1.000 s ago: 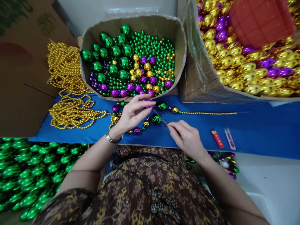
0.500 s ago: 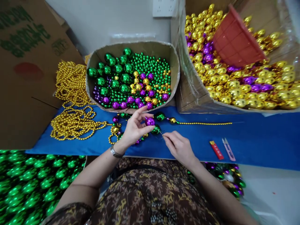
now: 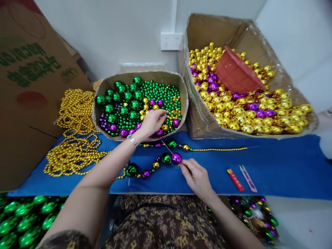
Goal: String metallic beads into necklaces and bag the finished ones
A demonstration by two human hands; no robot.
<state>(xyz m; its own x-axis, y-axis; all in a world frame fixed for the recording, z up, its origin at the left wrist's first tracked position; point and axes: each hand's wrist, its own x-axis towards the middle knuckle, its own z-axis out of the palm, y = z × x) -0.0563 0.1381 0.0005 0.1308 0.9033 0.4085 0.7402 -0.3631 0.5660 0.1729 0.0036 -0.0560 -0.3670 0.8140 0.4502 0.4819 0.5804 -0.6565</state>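
My left hand (image 3: 153, 121) is over the front right of the cardboard box of loose beads (image 3: 183, 100), fingers bent together among small gold and green beads. Whatever its fingertips hold is too small to make out. Low above the blue cloth, my right hand (image 3: 195, 176) pinches a thin needle (image 3: 167, 147) that slants up to the left. Right at its fingertips is a large shiny purple bead (image 3: 176, 158), with a green bead (image 3: 166, 158) beside it. A strung row runs left from there to a big green bead (image 3: 131, 169).
Behind lies another strand ending in a gold bead chain (image 3: 220, 149). Gold bead strands (image 3: 70, 155) heap at left. A red packet (image 3: 235, 180) and pink thread snips (image 3: 248, 178) lie at right. A big carton (image 3: 202, 117) holds gold and purple beads and a red basket (image 3: 237, 71).
My left hand has left the purple bead and moved up over the bead box. The purple bead now sits at my right hand's fingertips. The view has tilted up.
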